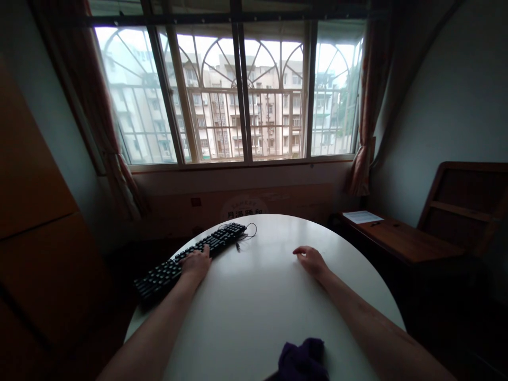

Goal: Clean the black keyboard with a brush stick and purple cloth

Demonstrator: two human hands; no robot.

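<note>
On the left half of the round white tabletop (254,301), the black keyboard (169,271) lies aslant, its near-left end appearing to reach past the rim and its far-right end pointing towards the window (273,100). The left hand (194,263) rests at the keyboard's near long edge, around mid-length. One finger extends over the keys; the remaining fingers are partly hidden, so it cannot be told whether they grip the edge or only lie against it. The right hand (312,262) is at the right of the tabletop, well apart from the keyboard. Its fingers are loosely curled and narrow, with nothing visible between them; full closure and contact with the surface cannot be confirmed. A thin cable (254,228) loops beside the keyboard's far-right end, its plug (238,246) lying just to the near side. A purple cloth (304,361) lies at the near edge, between the forearms. Handling, by judgement: the keyboard is a stiff, flat unit of moderate weight, and its smooth case may slide on the glossy surface. Suitable hold points are the two short ends or the long edges of the case, clear of the keycaps and cable.
</note>
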